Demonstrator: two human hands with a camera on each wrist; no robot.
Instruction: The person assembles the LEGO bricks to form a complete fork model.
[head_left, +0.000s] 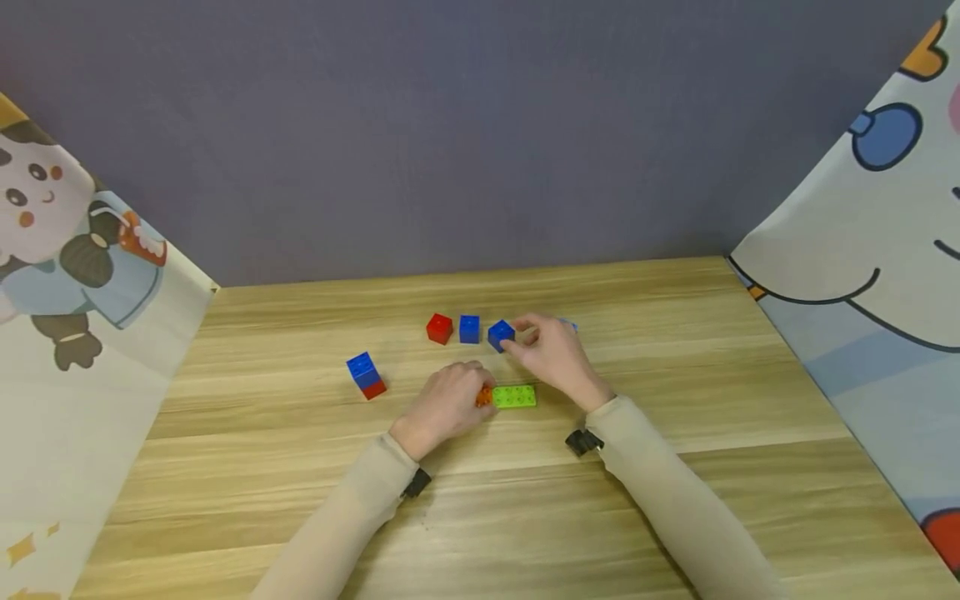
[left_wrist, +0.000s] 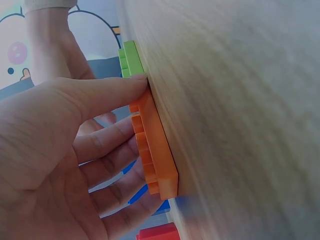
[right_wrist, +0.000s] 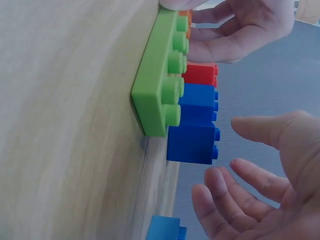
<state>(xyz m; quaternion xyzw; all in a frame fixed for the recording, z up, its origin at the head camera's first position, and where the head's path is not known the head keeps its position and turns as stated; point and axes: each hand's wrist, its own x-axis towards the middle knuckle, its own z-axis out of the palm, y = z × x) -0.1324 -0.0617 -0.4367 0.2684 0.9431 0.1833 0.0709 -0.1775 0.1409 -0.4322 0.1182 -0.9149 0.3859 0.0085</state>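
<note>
My left hand grips an orange brick lying flat on the table, thumb on the near side close to where it meets a lime-green brick. The two studded bricks lie end to end in a row. Beyond them, my right hand hovers with thumb and fingers spread beside a blue brick. In the right wrist view a gap shows between those fingertips and the blue brick. Most of the orange brick is hidden by my left hand in the head view.
Another blue brick and a red brick stand left of the first blue one. Farther left, a blue block adjoins a red block. A light blue brick is partly hidden behind my right hand. A grey wall rises behind the table.
</note>
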